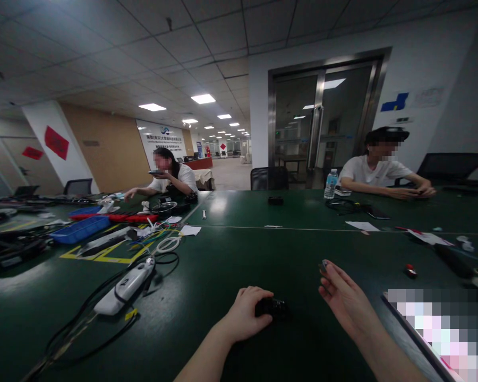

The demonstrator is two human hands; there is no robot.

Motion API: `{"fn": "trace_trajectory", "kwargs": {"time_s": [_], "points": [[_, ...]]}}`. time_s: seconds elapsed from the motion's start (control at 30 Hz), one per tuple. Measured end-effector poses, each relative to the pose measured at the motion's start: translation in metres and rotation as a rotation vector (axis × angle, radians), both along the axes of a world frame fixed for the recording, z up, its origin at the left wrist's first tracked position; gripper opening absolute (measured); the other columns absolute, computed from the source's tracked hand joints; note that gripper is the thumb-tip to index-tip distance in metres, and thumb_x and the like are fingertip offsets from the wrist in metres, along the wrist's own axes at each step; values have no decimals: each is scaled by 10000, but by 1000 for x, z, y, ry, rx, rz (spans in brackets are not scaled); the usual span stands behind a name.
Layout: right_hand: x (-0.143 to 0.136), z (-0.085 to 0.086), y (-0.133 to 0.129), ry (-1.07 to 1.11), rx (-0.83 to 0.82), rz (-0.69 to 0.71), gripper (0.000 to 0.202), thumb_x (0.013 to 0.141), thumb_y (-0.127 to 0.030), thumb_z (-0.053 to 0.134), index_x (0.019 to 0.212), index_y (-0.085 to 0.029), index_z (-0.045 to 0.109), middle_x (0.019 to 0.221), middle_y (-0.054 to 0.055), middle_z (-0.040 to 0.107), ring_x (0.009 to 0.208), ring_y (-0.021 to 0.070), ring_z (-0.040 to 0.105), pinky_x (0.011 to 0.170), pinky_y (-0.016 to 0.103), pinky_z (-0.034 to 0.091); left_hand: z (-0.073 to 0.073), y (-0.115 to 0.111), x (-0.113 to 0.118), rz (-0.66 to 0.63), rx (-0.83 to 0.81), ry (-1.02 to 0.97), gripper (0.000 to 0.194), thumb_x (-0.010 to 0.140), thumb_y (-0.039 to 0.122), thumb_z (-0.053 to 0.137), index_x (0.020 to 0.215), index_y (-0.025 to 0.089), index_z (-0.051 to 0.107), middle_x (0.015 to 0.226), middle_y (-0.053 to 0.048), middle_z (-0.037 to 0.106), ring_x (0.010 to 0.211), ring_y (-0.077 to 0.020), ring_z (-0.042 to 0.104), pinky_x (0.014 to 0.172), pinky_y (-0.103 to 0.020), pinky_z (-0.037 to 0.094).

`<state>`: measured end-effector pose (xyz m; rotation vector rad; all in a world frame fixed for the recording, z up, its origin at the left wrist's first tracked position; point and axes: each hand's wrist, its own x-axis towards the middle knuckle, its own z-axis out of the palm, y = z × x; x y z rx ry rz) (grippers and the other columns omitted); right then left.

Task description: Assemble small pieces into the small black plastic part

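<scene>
On the green table [302, 339], near the front, lies a small black object [278, 307]. My left hand [249, 313] grips its left end, thumb and fingers curved around it. To the right, my right hand [340, 289] is raised above the table, with a tiny metallic piece [324, 266] pinched between thumb and forefinger. That piece is too small to name.
A white numbered device [125, 286] with black cables lies left, near a blue tray [80, 229]. A blurred-out screen [446, 334] is at the right front, a small red object [410, 271] behind it. Two people sit across, a bottle [331, 184] beside the right one.
</scene>
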<state>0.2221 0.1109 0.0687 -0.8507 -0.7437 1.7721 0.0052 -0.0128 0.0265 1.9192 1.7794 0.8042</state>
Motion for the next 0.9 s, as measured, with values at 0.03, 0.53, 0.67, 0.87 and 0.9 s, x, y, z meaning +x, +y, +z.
{"fn": "trace_trajectory", "kwargs": {"time_s": [0.03, 0.53, 0.67, 0.87, 0.9], "points": [[0, 0, 0, 7, -10, -2, 320, 585, -309, 812, 873, -264, 681, 794, -42, 646, 606, 84, 553, 528, 183, 506, -1, 0, 0, 0, -2, -1, 493, 754, 300, 636, 1225, 291, 493, 1195, -20, 546, 1129, -241, 444, 1000, -405, 268], [0, 0, 0, 58, -108, 12, 76, 825, -262, 602, 857, -254, 670, 753, -39, 631, 574, 76, 559, 506, 192, 492, -4, 0, -3, -2, -20, -13, 500, 763, 304, 632, 1239, 303, 477, 1218, -23, 521, 1138, -249, 428, 969, -411, 313], [0, -3, 2, 61, -92, 38, 94, 835, -278, 593, 875, -245, 671, 754, -37, 630, 580, 77, 562, 503, 189, 491, -3, 0, -2, 2, -11, -22, 494, 752, 290, 644, 1220, 317, 489, 1202, 0, 535, 1138, -232, 433, 988, -396, 288], [-3, 1, -1, 49, -103, 11, 101, 849, -256, 570, 842, -242, 670, 737, -37, 629, 559, 75, 553, 478, 181, 488, 0, 1, -1, -11, 2, -1, 493, 745, 275, 641, 1217, 284, 498, 1194, -22, 547, 1127, -236, 447, 998, -399, 281], [-3, 2, -2, 49, -104, 8, 100, 848, -246, 570, 837, -241, 669, 737, -38, 628, 556, 75, 552, 475, 181, 487, 0, 1, -1, -11, 3, 0, 493, 744, 269, 643, 1215, 285, 499, 1195, -20, 547, 1127, -235, 447, 997, -397, 283]]}}
